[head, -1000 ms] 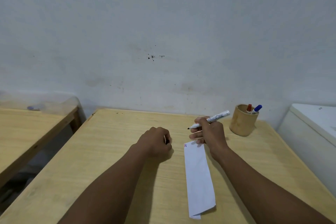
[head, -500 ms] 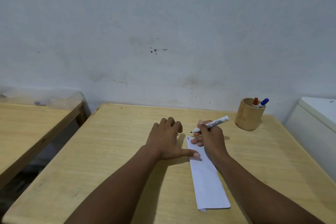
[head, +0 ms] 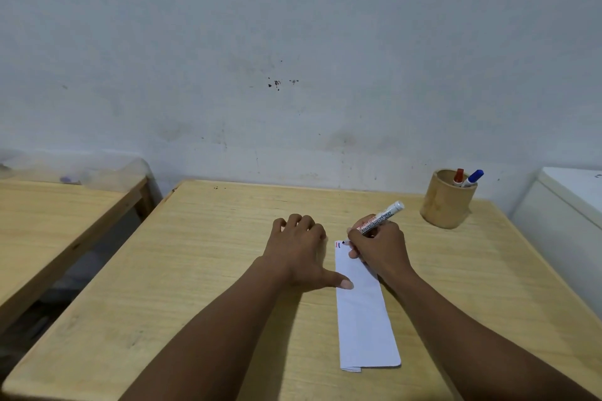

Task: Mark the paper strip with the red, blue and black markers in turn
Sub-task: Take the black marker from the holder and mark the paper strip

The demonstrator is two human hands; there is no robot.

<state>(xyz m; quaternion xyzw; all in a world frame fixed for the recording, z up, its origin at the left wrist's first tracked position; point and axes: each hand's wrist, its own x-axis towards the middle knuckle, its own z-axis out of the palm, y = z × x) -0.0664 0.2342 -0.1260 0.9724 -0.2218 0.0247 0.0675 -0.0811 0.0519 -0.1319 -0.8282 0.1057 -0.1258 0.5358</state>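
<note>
A white folded paper strip point(head: 363, 312) lies lengthwise on the wooden table point(head: 211, 270), with a short red and a short blue mark at its far left corner. My right hand point(head: 379, 246) grips an uncapped black marker point(head: 381, 217), its tip touching the strip's far end beside those marks. My left hand point(head: 298, 249) lies flat on the table, fingers spread, the thumb pressing the strip's left edge. The red marker point(head: 458, 176) and blue marker point(head: 473, 178) stand capped in a wooden cup point(head: 444, 205) at the far right. The black marker's cap is not visible.
A second wooden table point(head: 65, 212) stands to the left across a gap. A white cabinet or appliance point(head: 566, 215) sits close to the table's right side. A grey wall runs right behind the table.
My left hand has opened from a fist and laid itself flat, thumb on the strip. The right hand has lowered the marker tip to the strip's far end.
</note>
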